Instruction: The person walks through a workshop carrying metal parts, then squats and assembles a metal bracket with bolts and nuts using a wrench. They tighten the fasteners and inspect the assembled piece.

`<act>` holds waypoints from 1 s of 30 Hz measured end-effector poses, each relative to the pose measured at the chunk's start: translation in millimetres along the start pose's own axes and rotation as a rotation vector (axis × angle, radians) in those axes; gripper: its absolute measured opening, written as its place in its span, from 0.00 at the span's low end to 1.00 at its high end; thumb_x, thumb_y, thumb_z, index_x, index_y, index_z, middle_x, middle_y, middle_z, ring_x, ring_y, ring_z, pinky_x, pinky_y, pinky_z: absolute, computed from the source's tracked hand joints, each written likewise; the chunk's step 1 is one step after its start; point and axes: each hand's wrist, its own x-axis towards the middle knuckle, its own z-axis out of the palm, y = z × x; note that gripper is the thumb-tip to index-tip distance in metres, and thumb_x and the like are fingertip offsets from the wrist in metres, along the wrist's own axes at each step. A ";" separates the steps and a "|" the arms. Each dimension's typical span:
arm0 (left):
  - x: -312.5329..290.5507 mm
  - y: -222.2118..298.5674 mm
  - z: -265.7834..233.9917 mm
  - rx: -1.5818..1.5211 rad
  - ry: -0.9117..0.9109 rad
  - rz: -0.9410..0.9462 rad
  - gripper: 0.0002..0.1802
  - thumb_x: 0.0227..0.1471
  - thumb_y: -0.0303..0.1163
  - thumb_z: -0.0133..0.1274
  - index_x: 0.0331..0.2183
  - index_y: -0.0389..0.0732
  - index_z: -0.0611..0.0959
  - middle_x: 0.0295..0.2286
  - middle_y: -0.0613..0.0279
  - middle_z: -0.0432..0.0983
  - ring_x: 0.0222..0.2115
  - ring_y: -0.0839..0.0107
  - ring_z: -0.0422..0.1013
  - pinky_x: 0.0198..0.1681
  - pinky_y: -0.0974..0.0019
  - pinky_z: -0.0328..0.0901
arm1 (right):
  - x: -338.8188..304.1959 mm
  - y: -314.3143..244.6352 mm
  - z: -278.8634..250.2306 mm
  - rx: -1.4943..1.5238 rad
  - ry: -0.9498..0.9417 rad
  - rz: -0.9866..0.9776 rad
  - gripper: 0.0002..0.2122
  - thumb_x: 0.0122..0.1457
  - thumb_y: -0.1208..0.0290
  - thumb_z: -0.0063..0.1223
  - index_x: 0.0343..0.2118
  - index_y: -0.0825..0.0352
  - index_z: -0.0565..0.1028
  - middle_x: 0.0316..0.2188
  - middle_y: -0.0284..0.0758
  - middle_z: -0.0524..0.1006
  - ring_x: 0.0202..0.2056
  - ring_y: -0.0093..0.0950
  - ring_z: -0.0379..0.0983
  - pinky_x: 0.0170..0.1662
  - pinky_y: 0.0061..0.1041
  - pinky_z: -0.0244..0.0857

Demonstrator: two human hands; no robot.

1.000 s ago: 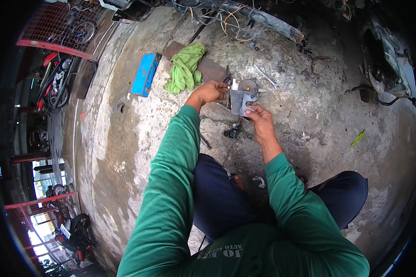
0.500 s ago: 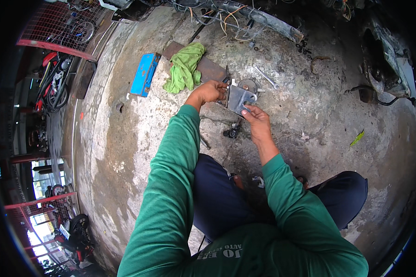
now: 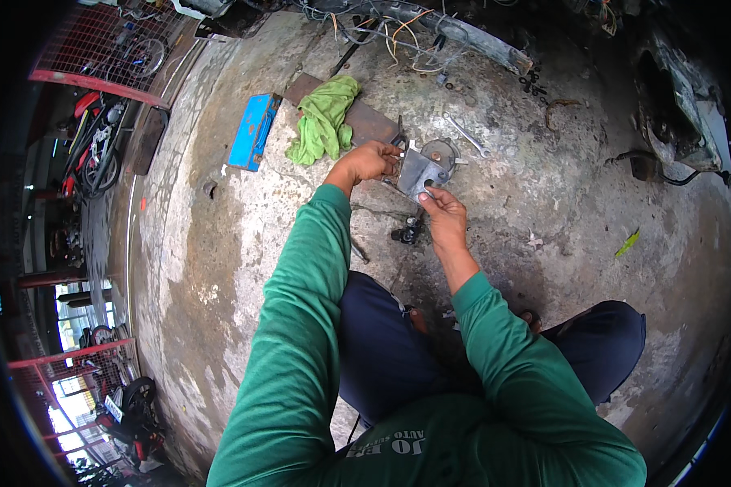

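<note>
Between my hands is a grey metal bracket [image 3: 418, 172], a bent plate with holes, tilted above the floor. My left hand [image 3: 369, 164] grips its left side, the fingertips partly hidden behind it. My right hand [image 3: 447, 213] pinches its lower right corner between thumb and fingers. Just beyond the bracket lies a round metal part [image 3: 440, 152], partly covered by it. A combination wrench [image 3: 468, 135] rests on the concrete past that. Nearer to me, below the bracket, sits a small black part [image 3: 407, 230].
A green cloth [image 3: 325, 120] lies over a brown flat plate [image 3: 372, 123], left of which stands a blue metal box [image 3: 255, 131]. Loose wires [image 3: 398, 36] and a long metal beam [image 3: 487, 42] cross the far side. Red mesh fencing [image 3: 97, 88] and motorcycles stand at the left.
The bracket has tilted, its face now lighter, and more of the round part shows. My right hand has shifted slightly left and nearer to me; the left has hardly moved.
</note>
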 end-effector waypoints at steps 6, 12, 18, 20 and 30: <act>-4.0 -2.2 -2.8 0.073 0.024 -0.029 0.35 0.55 0.27 0.59 0.64 0.36 0.72 0.49 0.60 0.81 0.43 0.71 0.77 0.41 0.67 0.72 | 0.7 -6.7 1.9 -0.095 -0.047 0.018 0.09 0.61 0.75 0.63 0.43 0.72 0.81 0.34 0.27 0.80 0.36 0.16 0.72 0.43 0.20 0.65; 3.6 -5.4 2.8 -0.220 0.094 -0.071 0.25 0.63 0.36 0.54 0.58 0.37 0.77 0.46 0.62 0.81 0.37 0.72 0.75 0.42 0.66 0.70 | 9.0 -16.1 7.2 -0.347 -0.066 -0.025 0.10 0.62 0.74 0.62 0.43 0.75 0.81 0.31 0.28 0.81 0.32 0.17 0.72 0.38 0.21 0.66; -11.0 -26.8 -5.3 -0.470 0.076 -0.190 0.33 0.65 0.53 0.49 0.59 0.38 0.77 0.56 0.58 0.76 0.51 0.65 0.71 0.54 0.48 0.65 | -2.9 -21.3 26.1 -0.433 -0.035 -0.007 0.06 0.64 0.73 0.61 0.39 0.71 0.80 0.30 0.24 0.77 0.32 0.15 0.68 0.39 0.19 0.63; -13.2 -18.1 2.2 -0.406 0.048 -0.134 0.36 0.65 0.56 0.48 0.60 0.36 0.74 0.58 0.57 0.73 0.54 0.63 0.70 0.55 0.46 0.65 | -0.9 -15.7 19.2 -0.326 -0.027 -0.074 0.07 0.63 0.74 0.61 0.40 0.73 0.80 0.30 0.26 0.79 0.31 0.15 0.70 0.37 0.19 0.64; -23.1 -9.7 1.2 -0.413 0.068 -0.179 0.44 0.65 0.62 0.46 0.68 0.39 0.65 0.68 0.55 0.59 0.67 0.57 0.57 0.62 0.43 0.59 | 10.8 -5.0 -45.7 -0.033 -0.185 0.000 0.07 0.61 0.77 0.64 0.41 0.69 0.81 0.33 0.25 0.80 0.35 0.15 0.72 0.42 0.17 0.65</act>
